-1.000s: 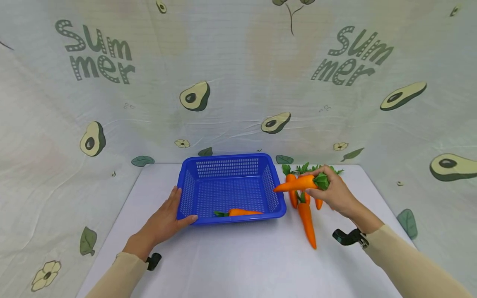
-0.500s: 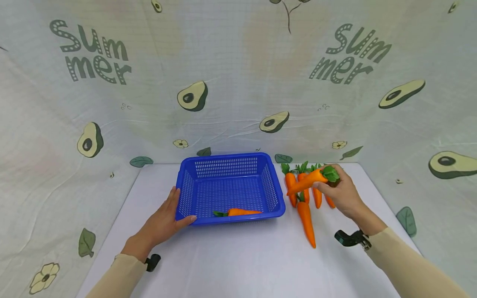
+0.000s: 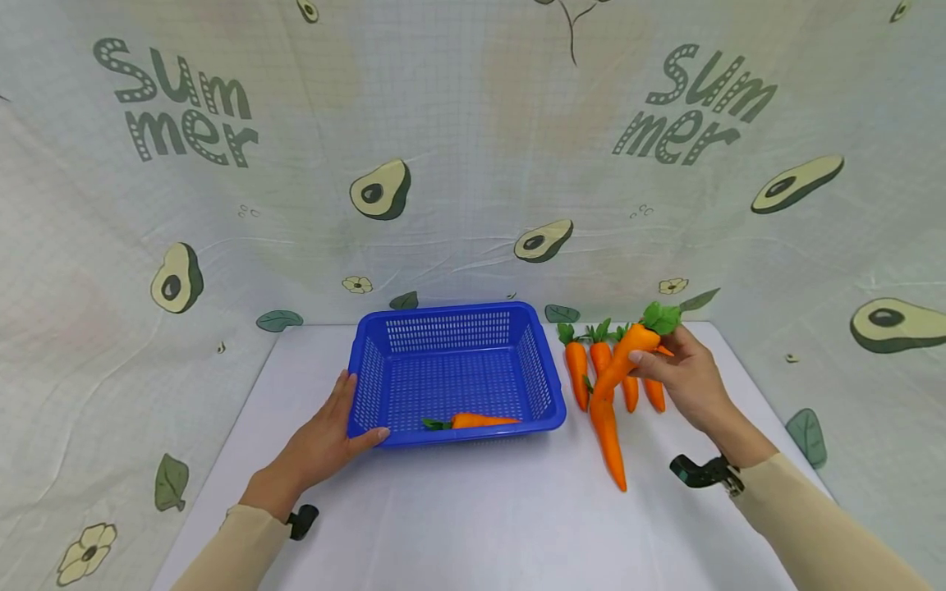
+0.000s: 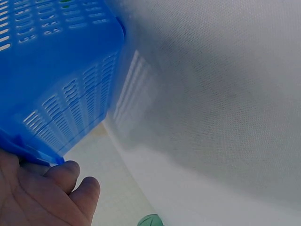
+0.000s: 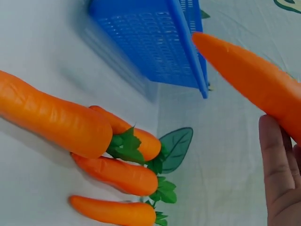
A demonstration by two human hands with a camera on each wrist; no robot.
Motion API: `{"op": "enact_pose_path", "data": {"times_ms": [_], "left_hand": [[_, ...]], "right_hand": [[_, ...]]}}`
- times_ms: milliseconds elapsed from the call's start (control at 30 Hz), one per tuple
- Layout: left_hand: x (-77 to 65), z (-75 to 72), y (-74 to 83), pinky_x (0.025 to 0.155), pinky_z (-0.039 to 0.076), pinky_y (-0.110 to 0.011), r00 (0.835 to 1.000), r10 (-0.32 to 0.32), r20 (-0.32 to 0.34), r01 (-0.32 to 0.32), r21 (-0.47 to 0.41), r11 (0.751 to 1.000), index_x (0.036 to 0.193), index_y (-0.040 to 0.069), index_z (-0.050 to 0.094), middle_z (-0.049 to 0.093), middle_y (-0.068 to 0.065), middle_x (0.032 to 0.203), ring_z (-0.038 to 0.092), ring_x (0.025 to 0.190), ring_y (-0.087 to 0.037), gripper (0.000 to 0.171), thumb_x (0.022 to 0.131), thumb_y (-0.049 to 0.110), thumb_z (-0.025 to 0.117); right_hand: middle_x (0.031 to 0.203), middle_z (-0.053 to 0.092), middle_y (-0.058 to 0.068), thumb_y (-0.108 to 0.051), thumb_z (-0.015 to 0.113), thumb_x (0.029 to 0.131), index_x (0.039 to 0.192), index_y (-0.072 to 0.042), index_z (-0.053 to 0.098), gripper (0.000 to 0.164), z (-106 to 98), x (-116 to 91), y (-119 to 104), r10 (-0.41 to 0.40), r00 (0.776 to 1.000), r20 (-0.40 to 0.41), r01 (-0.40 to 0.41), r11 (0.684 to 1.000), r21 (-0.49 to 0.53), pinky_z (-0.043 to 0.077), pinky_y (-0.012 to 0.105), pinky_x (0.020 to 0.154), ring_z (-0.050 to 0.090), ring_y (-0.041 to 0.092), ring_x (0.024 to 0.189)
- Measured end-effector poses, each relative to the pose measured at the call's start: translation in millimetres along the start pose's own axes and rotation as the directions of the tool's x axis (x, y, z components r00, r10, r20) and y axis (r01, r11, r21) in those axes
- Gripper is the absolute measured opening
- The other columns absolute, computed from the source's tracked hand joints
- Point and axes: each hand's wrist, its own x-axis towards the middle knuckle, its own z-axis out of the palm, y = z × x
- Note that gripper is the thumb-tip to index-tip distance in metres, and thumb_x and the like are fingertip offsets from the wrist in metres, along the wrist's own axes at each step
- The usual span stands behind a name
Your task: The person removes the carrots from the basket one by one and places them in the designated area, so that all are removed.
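Note:
My right hand holds an orange carrot by its thick, leafy end, thumb on the near side. The carrot slants with its leaves up and its tip down to the left, overlapping another carrot on the table. Several more carrots lie behind, leaves toward the back. At the left front corner of a blue plastic basket, my left hand rests with fingers extended along the side and thumb across the front rim. One carrot lies inside, along the basket's front wall.
A white table carries the basket and carrots. Behind it hangs a pale cloth printed with avocados, leaves and lettering. The basket's right wall stands close to the leftmost carrot in the row.
My right hand has drawn the carrot rightward, away from the basket's right rim, and tilted it steeper with the leaves up. The left hand has stayed on the basket corner.

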Motion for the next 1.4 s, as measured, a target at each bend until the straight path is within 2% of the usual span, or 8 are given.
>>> {"op": "enact_pose_path", "data": {"times_ms": [200,300,433,567,733,1067,1300,1400], "left_hand": [[-1.2,-0.8,1.2,0.111,0.028,-0.065,1.0,-0.004,0.007,0.004,0.001,1.0,0.157,0.015,-0.011,-0.011,-0.007,0.165,0.014,0.148,-0.044,0.117,0.08,0.083,0.046],[-1.6,-1.1,1.7,0.11,0.029,-0.065,1.0,-0.005,0.007,0.005,0.0,1.0,0.157,0.015,-0.01,-0.01,-0.009,0.165,0.015,0.148,-0.045,0.117,0.08,0.082,0.046],[-1.5,-1.4,1.9,0.11,0.03,-0.066,1.0,-0.005,0.007,0.005,-0.006,1.0,0.157,0.015,-0.01,-0.008,-0.01,0.165,0.016,0.148,-0.045,0.117,0.08,0.082,0.047],[-1.1,-1.1,1.1,0.109,0.03,-0.066,1.0,-0.01,0.011,0.011,-0.008,1.0,0.157,0.015,-0.011,-0.009,-0.01,0.165,0.016,0.147,-0.046,0.116,0.082,0.079,0.049],[-0.6,-0.8,0.2,0.108,0.032,-0.066,1.0,-0.01,0.011,0.01,-0.008,1.0,0.157,0.017,-0.012,-0.01,-0.009,0.165,0.017,0.147,-0.046,0.115,0.082,0.079,0.048],[-0.4,-3.0,0.8,0.109,0.03,-0.067,1.0,-0.007,0.013,0.007,-0.003,1.0,0.157,0.015,-0.012,-0.012,-0.008,0.165,0.015,0.147,-0.046,0.116,0.081,0.081,0.046],[-1.1,-3.7,1.5,0.112,0.025,-0.065,1.0,0.0,-0.002,0.0,0.025,1.0,0.157,0.012,-0.007,-0.006,-0.012,0.165,0.011,0.149,-0.044,0.119,0.078,0.085,0.044],[-1.3,-4.3,1.6,0.112,0.025,-0.065,1.0,0.0,-0.008,0.001,0.037,0.999,0.157,0.012,-0.006,-0.005,-0.013,0.165,0.01,0.149,-0.043,0.12,0.077,0.086,0.044]], "right_hand": [[0.126,0.057,0.008,-0.025,0.071,0.091,0.144,-0.018,0.041,0.061,-2,-4,5,-0.014,1.0,-0.027,0.011,0.992,-0.123,0.057,0.019,0.079,0.063,0.0,0.1],[0.125,0.057,0.011,-0.03,0.071,0.09,0.141,-0.021,0.041,0.06,-3,-6,8,0.024,0.999,-0.034,-0.029,0.99,-0.137,0.06,0.025,0.075,0.067,0.003,0.095],[0.126,0.055,0.018,-0.033,0.071,0.09,0.141,-0.018,0.037,0.062,-4,-8,13,0.057,0.998,-0.039,-0.062,0.987,-0.151,0.061,0.032,0.068,0.071,0.007,0.089],[0.128,0.053,0.026,-0.034,0.071,0.09,0.144,-0.013,0.032,0.07,-7,-11,16,0.07,0.996,-0.052,-0.08,0.973,-0.215,0.061,0.034,0.065,0.073,0.024,0.093],[0.133,0.047,0.03,-0.042,0.068,0.09,0.148,-0.01,0.03,0.076,-14,-16,21,0.125,0.99,-0.065,-0.139,0.944,-0.298,0.061,0.032,0.065,0.065,0.046,0.104],[0.141,0.04,0.032,-0.047,0.064,0.091,0.154,-0.013,0.027,0.081,-22,-22,40,0.257,0.966,-0.016,-0.249,0.913,-0.323,0.061,0.037,0.067,0.063,0.043,0.106],[0.141,0.04,0.035,-0.038,0.068,0.091,0.15,-0.009,0.032,0.075,-18,-27,58,0.34,0.939,0.042,-0.302,0.881,-0.364,0.061,0.037,0.066,0.064,0.041,0.104],[0.139,0.041,0.036,-0.032,0.07,0.09,0.149,-0.008,0.034,0.073,-15,-28,64,0.366,0.928,0.067,-0.317,0.872,-0.374,0.061,0.036,0.064,0.067,0.035,0.097]]}}
